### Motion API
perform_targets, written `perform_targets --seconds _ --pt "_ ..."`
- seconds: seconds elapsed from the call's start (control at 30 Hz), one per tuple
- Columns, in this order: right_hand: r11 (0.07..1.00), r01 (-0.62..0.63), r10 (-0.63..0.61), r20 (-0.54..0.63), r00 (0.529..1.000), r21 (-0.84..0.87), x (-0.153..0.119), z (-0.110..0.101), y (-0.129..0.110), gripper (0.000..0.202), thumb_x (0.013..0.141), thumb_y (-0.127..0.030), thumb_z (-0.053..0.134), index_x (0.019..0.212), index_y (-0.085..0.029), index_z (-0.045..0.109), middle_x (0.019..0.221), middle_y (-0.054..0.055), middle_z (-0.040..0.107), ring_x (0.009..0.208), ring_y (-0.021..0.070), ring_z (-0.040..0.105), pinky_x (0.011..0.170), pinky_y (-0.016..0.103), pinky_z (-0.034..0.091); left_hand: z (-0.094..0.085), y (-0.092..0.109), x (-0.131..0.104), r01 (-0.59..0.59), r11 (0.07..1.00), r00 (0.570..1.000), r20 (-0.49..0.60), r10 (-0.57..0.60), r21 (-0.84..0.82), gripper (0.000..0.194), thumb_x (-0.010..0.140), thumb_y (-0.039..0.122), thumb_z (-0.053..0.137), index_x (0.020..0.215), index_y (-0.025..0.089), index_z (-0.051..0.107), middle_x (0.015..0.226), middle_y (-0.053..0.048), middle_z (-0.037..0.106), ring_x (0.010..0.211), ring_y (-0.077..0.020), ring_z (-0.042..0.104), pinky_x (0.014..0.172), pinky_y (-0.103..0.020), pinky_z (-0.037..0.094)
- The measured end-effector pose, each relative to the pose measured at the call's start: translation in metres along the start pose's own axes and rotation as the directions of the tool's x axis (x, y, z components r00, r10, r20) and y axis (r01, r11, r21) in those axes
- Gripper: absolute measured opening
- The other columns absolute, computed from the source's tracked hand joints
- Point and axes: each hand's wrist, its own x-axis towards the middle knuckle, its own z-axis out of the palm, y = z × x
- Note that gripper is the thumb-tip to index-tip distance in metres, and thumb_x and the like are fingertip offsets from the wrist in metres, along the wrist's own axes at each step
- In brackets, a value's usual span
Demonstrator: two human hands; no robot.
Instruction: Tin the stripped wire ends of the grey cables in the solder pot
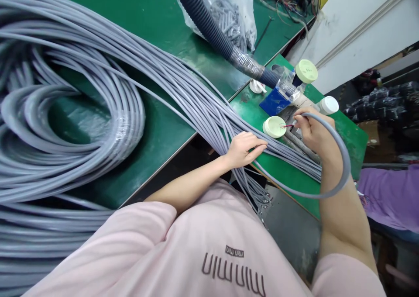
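Observation:
My right hand (316, 131) pinches the end of a grey cable (343, 157), which loops down over my forearm and back to the left. Thin red wires stick out of that end, over a pale green round tub (274, 126). My left hand (245, 149) rests on a long bundle of grey cables (196, 100) with its fingers pressed together; whether a cable is between them I cannot make out. The bundle runs across the green work surface and passes under my right forearm.
Large grey cable coils (121, 135) fill the left. A dark ribbed hose (209, 26) reaches a blue box (275, 101). Nearby stand another green tub (306, 71) and a white tub (328, 105). A clear bag (229, 17) lies behind; a person in purple (389, 196) is at right.

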Motion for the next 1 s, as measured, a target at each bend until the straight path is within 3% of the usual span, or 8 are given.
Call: perform_targets --seconds 0.23,0.43,0.8,1.0 --pt "0.997 0.047 -0.035 0.181 0.983 -0.061 0.022 0.01 -0.006 0.02 0.093 -0.032 0.046 0.096 -0.023 0.064 0.073 0.002 0.067 0.069 0.0193 0.061 0.066 0.031 0.044 0.002 -0.003 0.001 -0.124 0.989 0.99 -0.063 0.13 0.084 0.022 0.092 0.031 0.053 0.093 0.017 0.07 0.071 -0.003 0.07 0.066 -0.0131 0.058 0.067 -0.029 0.037" --pt "0.978 0.102 -0.047 0.283 0.958 -0.181 0.03 0.018 -0.017 0.021 0.093 -0.028 0.043 0.097 -0.021 0.062 0.08 0.005 0.069 0.07 0.0199 0.062 0.062 0.029 0.042 0.003 -0.004 0.001 -0.15 0.979 0.986 -0.056 0.159 0.139 0.023 0.093 0.032 0.051 0.093 0.017 0.069 0.07 -0.002 0.068 0.066 -0.0121 0.058 0.065 -0.029 0.037" --pt "0.949 0.149 -0.051 0.332 0.942 -0.278 0.033 0.027 -0.018 0.023 0.093 -0.027 0.042 0.096 -0.019 0.063 0.085 0.008 0.069 0.075 0.0217 0.063 0.065 0.029 0.04 0.004 -0.005 0.001 -0.166 0.976 0.983 -0.053 0.175 0.143 0.021 0.093 0.032 0.053 0.094 0.018 0.069 0.069 -0.001 0.067 0.066 -0.0121 0.057 0.065 -0.029 0.036" --pt "0.963 0.092 -0.023 0.262 0.965 -0.254 0.029 0.0 -0.019 0.023 0.094 -0.029 0.041 0.097 -0.021 0.062 0.083 0.006 0.069 0.072 0.0188 0.062 0.068 0.028 0.044 0.003 -0.005 0.0 -0.179 0.973 0.981 -0.055 0.188 0.145 0.02 0.093 0.031 0.053 0.093 0.018 0.069 0.069 -0.001 0.067 0.065 -0.0119 0.057 0.064 -0.029 0.036"
